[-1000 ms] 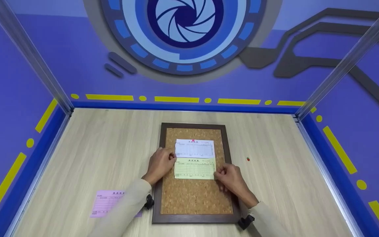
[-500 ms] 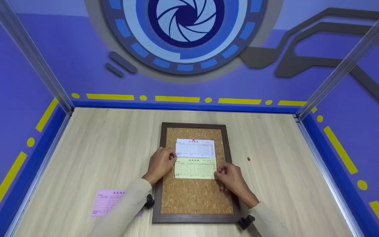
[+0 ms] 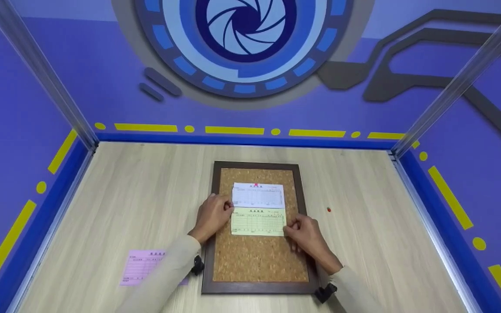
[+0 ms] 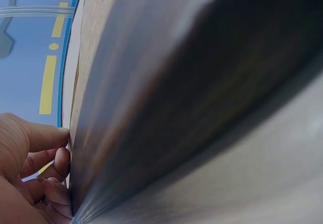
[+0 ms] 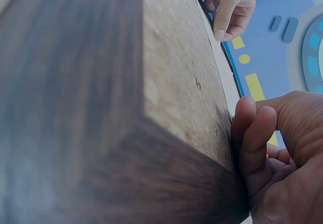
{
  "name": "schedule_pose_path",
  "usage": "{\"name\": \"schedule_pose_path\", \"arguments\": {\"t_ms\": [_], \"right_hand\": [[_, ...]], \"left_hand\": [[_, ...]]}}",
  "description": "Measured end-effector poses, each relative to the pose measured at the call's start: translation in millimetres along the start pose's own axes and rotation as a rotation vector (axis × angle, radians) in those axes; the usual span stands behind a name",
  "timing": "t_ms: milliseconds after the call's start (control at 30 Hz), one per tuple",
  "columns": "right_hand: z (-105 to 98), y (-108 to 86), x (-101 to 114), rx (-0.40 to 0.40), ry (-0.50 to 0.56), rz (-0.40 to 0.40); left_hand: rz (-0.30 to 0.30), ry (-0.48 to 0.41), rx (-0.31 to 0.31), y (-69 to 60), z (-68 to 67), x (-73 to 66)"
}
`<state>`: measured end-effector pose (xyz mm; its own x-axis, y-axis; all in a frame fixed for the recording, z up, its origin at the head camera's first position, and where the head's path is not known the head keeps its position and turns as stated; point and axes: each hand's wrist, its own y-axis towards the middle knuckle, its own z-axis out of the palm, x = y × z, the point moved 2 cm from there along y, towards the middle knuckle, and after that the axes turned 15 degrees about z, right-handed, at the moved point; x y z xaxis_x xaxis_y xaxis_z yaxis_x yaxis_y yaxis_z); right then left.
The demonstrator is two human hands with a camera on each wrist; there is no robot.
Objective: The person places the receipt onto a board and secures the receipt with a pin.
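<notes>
A green printed slip (image 3: 258, 222) lies on the cork board (image 3: 259, 261), just below a white slip (image 3: 258, 196) that has a red-pink pin (image 3: 256, 184) at its top edge. The left hand (image 3: 212, 215) pinches the green slip's upper left corner, its fingers curled. At that slip's right edge, the right hand (image 3: 307, 237) pinches the lower part between thumb and finger. In the left wrist view the left hand (image 4: 33, 168) is against the board's surface; in the right wrist view the right hand (image 5: 282, 153) rests by the dark frame (image 5: 166, 178).
A pink-purple slip (image 3: 141, 267) lies on the wooden table (image 3: 146, 195) left of the board, partly under the left sleeve (image 3: 163, 274). A tiny red and green item (image 3: 328, 209) lies right of the board. Blue-purple walls (image 3: 102, 87) stand around the table's back and sides.
</notes>
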<state>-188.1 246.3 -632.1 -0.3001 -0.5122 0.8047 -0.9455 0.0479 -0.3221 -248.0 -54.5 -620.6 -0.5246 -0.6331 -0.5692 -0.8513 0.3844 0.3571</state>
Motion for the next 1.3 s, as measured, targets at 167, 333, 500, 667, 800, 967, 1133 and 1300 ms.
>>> {"name": "schedule_pose_path", "arguments": {"t_ms": [167,333,500,667,800,967,1133,1300], "right_hand": [[0.4,-0.6,1.0,-0.004,-0.015,-0.007],[0.3,-0.9,0.7,-0.007,-0.017,-0.009],[0.6,-1.4,1.0,-0.009,-0.016,-0.007],[0.7,-2.0,1.1,-0.012,-0.02,-0.008],[0.6,-2.1,1.0,-0.012,-0.017,-0.011],[1.0,-2.8,0.6,-0.014,-0.012,-0.013],[1.3,-3.1,0.0,-0.021,-0.007,-0.031],[1.2,-3.1,-0.9,-0.023,0.004,-0.034]], "left_hand": [[-0.004,0.016,-0.004,0.8,0.4,-0.4],[-0.004,0.019,-0.01,1.1,1.0,-0.1],[0.008,0.022,-0.018,0.5,0.7,-0.2],[0.017,0.019,-0.021,0.4,0.2,-0.2],[0.012,0.011,-0.016,0.9,0.1,-0.2],[0.012,0.01,-0.011,1.1,1.2,0.5],[0.008,0.007,-0.008,1.6,0.9,0.2],[0.004,0.008,-0.007,1.5,0.7,-0.8]]}}
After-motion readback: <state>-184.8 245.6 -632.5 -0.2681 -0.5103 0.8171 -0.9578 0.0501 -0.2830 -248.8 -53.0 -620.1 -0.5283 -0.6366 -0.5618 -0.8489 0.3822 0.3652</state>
